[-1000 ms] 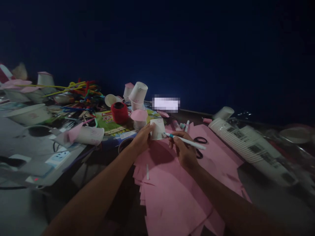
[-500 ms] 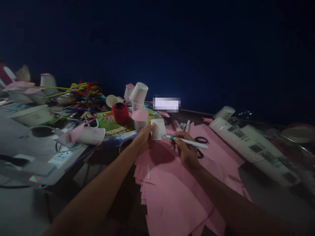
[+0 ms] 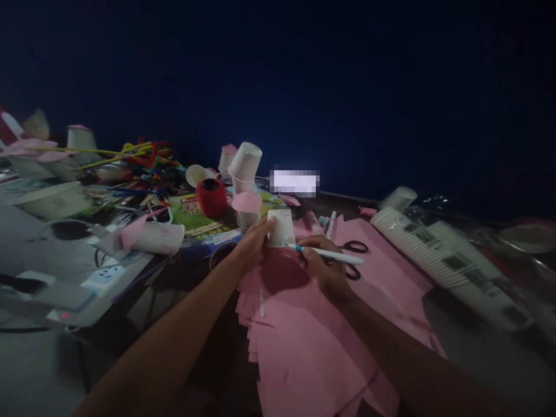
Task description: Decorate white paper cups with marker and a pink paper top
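My left hand [image 3: 255, 242] is closed around a small white paper cup [image 3: 281, 229] with a pink mark near its upper edge. The fingers wrap its left side. In my right hand [image 3: 324, 267] a white marker [image 3: 334, 253] with a teal end is gripped, its tip pointing left at the cup's lower edge. Whether the tip touches the cup I cannot tell. Both hands are over a stack of pink paper sheets [image 3: 313, 341]. Black-handled scissors [image 3: 356, 247] lie just beyond my right hand, partly hidden by it and the marker.
Stacked paper cups in clear wrap [image 3: 447, 260] lie at the right. Behind my left hand stand a red thread spool [image 3: 212, 198] and a pink-topped cup [image 3: 247, 209]. Coloured pipe cleaners [image 3: 156, 156] are heaped farther left. A power strip [image 3: 102, 279] lies at the left.
The marker's tip has shifted slightly left and down, toward the cup's bottom edge. My left hand keeps its hold on the cup. The view has shifted a little.
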A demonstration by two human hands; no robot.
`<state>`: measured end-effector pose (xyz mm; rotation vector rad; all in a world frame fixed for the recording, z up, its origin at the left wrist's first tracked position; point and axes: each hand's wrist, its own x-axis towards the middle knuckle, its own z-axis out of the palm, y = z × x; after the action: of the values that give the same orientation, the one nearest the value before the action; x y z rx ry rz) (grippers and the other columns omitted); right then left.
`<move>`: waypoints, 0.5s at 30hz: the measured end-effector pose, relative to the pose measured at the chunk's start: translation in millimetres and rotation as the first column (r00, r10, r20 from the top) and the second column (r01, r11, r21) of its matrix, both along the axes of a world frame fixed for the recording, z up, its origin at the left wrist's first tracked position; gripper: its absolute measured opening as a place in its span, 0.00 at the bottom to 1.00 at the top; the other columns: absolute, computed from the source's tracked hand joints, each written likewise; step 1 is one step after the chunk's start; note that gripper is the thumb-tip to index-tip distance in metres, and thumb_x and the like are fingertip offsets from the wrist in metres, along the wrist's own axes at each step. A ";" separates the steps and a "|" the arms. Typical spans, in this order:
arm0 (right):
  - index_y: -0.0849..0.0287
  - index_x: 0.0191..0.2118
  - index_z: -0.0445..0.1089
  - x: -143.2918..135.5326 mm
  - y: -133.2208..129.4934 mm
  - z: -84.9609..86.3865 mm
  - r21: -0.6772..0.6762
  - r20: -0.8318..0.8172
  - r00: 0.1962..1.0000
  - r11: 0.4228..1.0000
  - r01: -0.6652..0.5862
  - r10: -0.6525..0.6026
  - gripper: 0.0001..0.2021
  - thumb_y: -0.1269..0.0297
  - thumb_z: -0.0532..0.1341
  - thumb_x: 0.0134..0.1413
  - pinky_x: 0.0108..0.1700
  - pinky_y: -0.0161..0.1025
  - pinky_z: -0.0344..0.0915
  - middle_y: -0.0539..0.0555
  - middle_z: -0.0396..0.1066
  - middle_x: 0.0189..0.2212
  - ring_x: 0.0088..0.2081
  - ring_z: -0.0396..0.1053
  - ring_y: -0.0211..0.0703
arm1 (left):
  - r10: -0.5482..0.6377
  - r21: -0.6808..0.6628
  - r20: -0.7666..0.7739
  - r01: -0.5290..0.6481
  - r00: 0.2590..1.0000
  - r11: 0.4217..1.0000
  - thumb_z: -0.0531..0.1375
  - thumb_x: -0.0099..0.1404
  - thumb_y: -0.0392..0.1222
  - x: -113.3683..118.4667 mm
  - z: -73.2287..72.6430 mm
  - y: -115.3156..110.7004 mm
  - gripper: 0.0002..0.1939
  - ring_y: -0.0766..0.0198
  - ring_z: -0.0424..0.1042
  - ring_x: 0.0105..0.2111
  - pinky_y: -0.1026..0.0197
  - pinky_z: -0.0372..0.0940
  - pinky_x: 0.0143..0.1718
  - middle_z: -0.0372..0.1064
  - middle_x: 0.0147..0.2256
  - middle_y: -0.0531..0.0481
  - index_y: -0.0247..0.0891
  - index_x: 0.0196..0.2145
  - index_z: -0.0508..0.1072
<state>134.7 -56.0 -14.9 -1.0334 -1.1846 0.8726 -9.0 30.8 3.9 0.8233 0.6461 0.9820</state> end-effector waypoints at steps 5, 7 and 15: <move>0.55 0.37 0.70 -0.3 -0.4 0.1 0.002 0.025 1.000 1.000 -0.013 0.013 0.05 0.62 0.60 0.56 0.25 0.33 0.59 0.46 0.67 0.23 0.23 0.63 0.34 | -0.007 0.011 -0.005 0.007 1.000 1.000 0.63 0.57 0.46 0.0 -1.1 -0.4 0.17 0.68 0.68 0.27 0.67 0.62 0.27 0.73 0.33 0.48 0.33 0.43 0.74; 0.55 0.37 0.70 -0.3 -0.4 0.0 0.005 0.027 1.000 1.000 -0.014 0.014 0.05 0.62 0.59 0.56 0.25 0.33 0.59 0.47 0.67 0.23 0.23 0.63 0.34 | -0.007 0.017 -0.010 0.007 1.000 1.000 0.64 0.57 0.46 -0.3 -0.7 -1.1 0.18 0.67 0.68 0.27 0.67 0.63 0.28 0.73 0.33 0.48 0.33 0.43 0.74; 0.56 0.36 0.70 -2.1 1.9 1.9 0.005 0.013 0.999 0.999 0.035 -0.035 0.04 0.64 0.59 0.55 0.25 0.33 0.59 0.46 0.67 0.23 0.22 0.63 0.33 | 0.009 0.007 -0.002 -0.009 1.000 1.000 0.65 0.55 0.46 0.8 0.3 -0.7 0.17 0.66 0.69 0.28 0.66 0.63 0.29 0.73 0.32 0.49 0.33 0.40 0.74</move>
<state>132.6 -54.1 -13.1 -1.0546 -1.1758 0.8365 -8.2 30.1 4.2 0.8283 0.6484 0.9924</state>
